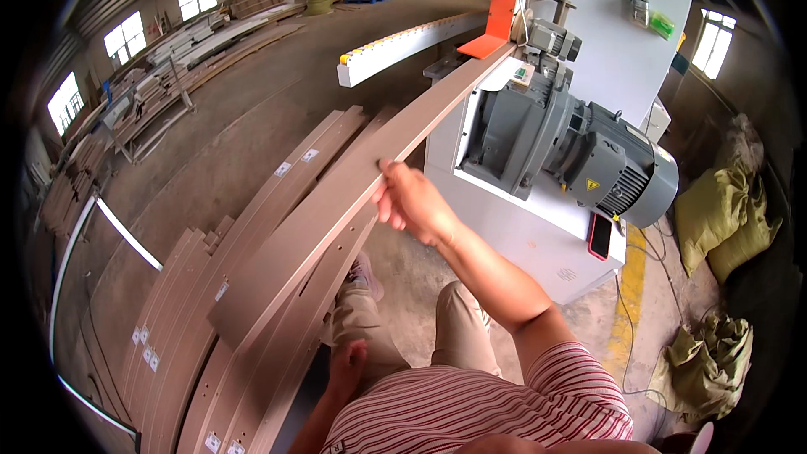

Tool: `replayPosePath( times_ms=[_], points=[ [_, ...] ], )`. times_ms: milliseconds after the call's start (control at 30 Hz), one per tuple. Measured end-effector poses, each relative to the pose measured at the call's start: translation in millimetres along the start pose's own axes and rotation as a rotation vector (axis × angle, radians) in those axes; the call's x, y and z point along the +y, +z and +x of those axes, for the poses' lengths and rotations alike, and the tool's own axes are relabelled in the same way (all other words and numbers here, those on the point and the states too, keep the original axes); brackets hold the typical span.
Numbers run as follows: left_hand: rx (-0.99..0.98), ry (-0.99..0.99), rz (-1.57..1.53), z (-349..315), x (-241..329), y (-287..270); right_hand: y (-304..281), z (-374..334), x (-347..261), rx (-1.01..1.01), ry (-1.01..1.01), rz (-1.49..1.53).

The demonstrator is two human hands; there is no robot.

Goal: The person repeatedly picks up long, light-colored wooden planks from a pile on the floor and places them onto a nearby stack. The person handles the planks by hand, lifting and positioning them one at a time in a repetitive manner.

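Note:
A long brown board (336, 189) slants from my lower left up toward the machine, its far end running in beside an orange guard plate (487, 44). My right hand (414, 202) is at the board's right edge about midway along. The thumb lies on the top face and the other fingers curl below the edge. Down by my left thigh hangs my left hand (346, 366), fingers curled in, with nothing visible in it. Beneath and left of the board lie stacks of similar brown boards (181, 307), some with small white labels.
A grey motor (618, 164) sits on the white machine base (513, 240), a phone (599, 235) near its corner. A white roller rail (403, 46) extends left. Yellowish sacks (714, 214) and cables lie on the right. A white frame (126, 231) stands at the left.

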State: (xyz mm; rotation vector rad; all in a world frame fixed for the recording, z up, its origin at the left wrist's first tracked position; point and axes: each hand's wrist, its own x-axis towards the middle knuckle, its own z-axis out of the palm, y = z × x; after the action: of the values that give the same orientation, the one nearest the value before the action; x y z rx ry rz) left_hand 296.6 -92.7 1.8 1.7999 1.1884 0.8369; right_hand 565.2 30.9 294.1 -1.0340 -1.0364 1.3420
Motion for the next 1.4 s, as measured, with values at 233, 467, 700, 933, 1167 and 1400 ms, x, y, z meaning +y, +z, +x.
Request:
replayPosePath(
  times_ms=[233, 467, 700, 933, 1167, 1400],
  points=[
    [0.064, 0.135, -0.417, 36.2, 94.5, -47.9, -27.0, 23.6, -4.3, 0.144, -0.069, 0.028],
    [0.158, 0.378, -0.593, 56.7, 176.1, -79.1, 0.1, -3.6, 6.4, -0.122, 0.02, 0.036],
    [0.207, 0.381, -0.906, 74.4, 183.7, -88.7, -21.1, 16.3, 0.4, 0.089, -0.04, 0.136],
    [0.213, 0.409, -0.939, 78.6, 182.8, -89.9, 1.7, -8.5, 11.8, -0.09, -0.035, 0.107],
    [0.199, 0.319, -0.987, 78.1, 190.1, -92.6, -21.4, 15.1, 8.1, 0.053, -0.061, 0.146],
    [0.259, 0.33, -0.959, 79.6, 188.2, -91.5, 6.2, -4.0, 16.3, -0.108, -0.03, 0.137]
  ],
)
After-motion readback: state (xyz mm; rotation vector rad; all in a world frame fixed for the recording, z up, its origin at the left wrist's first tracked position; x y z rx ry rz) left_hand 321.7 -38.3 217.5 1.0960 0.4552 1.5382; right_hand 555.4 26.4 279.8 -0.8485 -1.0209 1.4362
